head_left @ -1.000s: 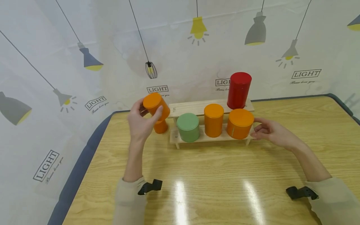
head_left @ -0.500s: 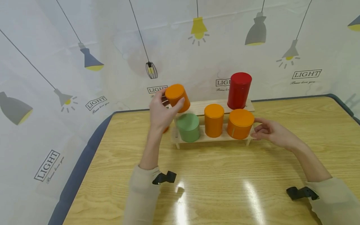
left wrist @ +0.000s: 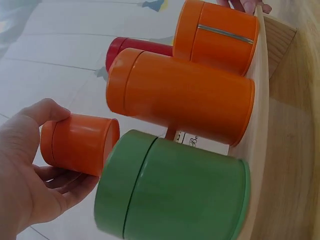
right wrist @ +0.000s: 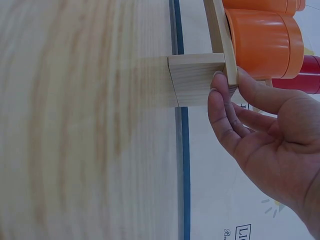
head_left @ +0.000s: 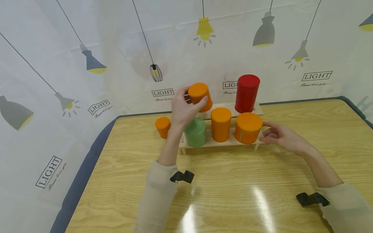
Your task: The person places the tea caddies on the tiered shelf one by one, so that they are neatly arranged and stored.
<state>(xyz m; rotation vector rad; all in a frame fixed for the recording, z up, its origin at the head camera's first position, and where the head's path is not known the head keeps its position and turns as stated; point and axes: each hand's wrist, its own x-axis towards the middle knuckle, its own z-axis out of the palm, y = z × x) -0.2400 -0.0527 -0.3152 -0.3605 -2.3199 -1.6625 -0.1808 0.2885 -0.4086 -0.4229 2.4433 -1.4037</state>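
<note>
My left hand (head_left: 185,110) grips an orange canister (head_left: 199,94), thumb on one side and fingers round the other. The canister is tilted and hangs over the left part of the upper tier of a two-tier wooden shelf (head_left: 225,106), behind a green canister (head_left: 196,133). My right hand (head_left: 281,137) pinches the right end of the lower board (right wrist: 229,65), thumb above and fingertips below in the right wrist view. On the lower tier stand the green canister, a tall orange canister (head_left: 221,126) and a wide orange canister (head_left: 248,129). A tall red canister (head_left: 247,94) stands on the upper tier's right.
A small orange canister (head_left: 163,127) stands on the wooden table (head_left: 221,181), left of the shelf and close to my left forearm. Behind the table's dark blue edge rises a white backdrop (head_left: 180,42) printed with lamps.
My left hand has carried the orange canister rightward and slightly up, from left of the shelf to over its upper tier. The small canister shows fully again. My right hand keeps its place.
</note>
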